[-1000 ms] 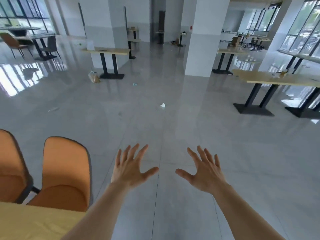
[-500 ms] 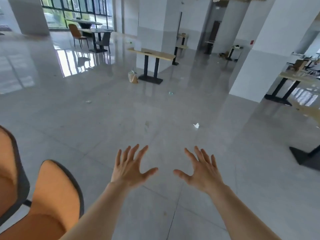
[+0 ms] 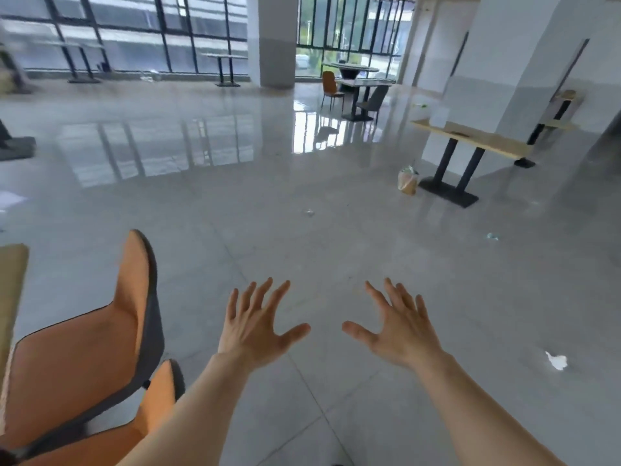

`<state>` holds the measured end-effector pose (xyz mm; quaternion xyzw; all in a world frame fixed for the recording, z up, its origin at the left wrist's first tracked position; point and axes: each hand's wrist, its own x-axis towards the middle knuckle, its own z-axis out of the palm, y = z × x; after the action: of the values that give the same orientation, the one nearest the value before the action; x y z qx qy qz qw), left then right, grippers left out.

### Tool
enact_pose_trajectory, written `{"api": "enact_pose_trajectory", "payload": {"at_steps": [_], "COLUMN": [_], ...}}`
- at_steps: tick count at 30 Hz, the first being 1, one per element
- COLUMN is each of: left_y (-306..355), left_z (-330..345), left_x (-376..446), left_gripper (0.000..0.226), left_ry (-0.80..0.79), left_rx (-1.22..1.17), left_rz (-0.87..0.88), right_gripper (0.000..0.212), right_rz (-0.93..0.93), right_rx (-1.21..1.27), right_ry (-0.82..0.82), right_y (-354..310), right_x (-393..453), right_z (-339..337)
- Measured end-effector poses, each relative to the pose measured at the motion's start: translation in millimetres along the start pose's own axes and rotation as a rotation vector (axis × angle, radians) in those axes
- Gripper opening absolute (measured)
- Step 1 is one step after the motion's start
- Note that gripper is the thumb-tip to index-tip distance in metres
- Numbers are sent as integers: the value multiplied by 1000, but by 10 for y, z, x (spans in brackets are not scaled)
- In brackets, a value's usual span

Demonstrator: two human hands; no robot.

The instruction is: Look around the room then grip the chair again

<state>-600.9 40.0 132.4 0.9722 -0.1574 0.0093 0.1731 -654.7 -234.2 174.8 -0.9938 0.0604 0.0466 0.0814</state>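
Orange upholstery marks the nearest thing to the hands: an orange chair (image 3: 100,348) with a dark rim stands at the lower left, its back just beside the left forearm but not touched by it. Both hands are held out in front over the grey tiled floor (image 3: 336,230), palms down, fingers straight and spread wide. The left hand (image 3: 257,326) and the right hand (image 3: 400,326) are kept apart, thumbs pointed toward each other across a clear gap, and nothing is held or touched by either.

No grasp is judged to be in hand; the posture reads as an open-handed pause above the floor. Should the chair be the next thing taken, a reach down and to the left by the left hand would be called for, with the fingers closed over the rim of the chair back.

A strip of a pale wooden surface (image 3: 11,297) is seen at the far left edge, behind the chair, so room on that side is tight. Ahead and to the right much open floor is offered. A white scrap (image 3: 557,360) lies well apart on the right, a bag (image 3: 408,179) stands beside the black base of a distant table (image 3: 470,139), and a white pillar (image 3: 497,72) rises behind it.
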Motion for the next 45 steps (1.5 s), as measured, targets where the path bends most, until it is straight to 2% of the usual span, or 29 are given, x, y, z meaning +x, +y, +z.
{"api": "enact_pose_trajectory", "payload": {"at_steps": [7, 12, 20, 26, 31, 37, 45], "left_y": [-696, -1185, -1795, -1811, -1363, -730, -310], "left_z": [-282, -599, -747, -629, -326, 264, 1106], "left_x": [780, 621, -315, -1026, -1346, -1283, -857], "left_gripper": [102, 100, 94, 98, 100, 97, 101], "left_ry": [143, 238, 361, 445, 459, 498, 440], "left_rx": [48, 61, 108, 105, 73, 10, -100], "left_rz": [-413, -681, -1143, -1458, -1705, -1942, -2053], "right_gripper": [120, 122, 114, 107, 108, 105, 103], "right_rz": [-401, -722, -1199, -1511, -1728, -1918, -2007], "right_rx": [-26, -84, -101, -163, -227, -309, -470], "right_ry": [-106, -164, -218, -264, -379, -507, -587], "right_y": [-784, -1836, -3618, -4464, -4612, -4317, -3775], "right_x": [2071, 2838, 2818, 2275, 1860, 1717, 1912], "right_z": [-140, -86, 297, 623, 889, 1254, 1838]}}
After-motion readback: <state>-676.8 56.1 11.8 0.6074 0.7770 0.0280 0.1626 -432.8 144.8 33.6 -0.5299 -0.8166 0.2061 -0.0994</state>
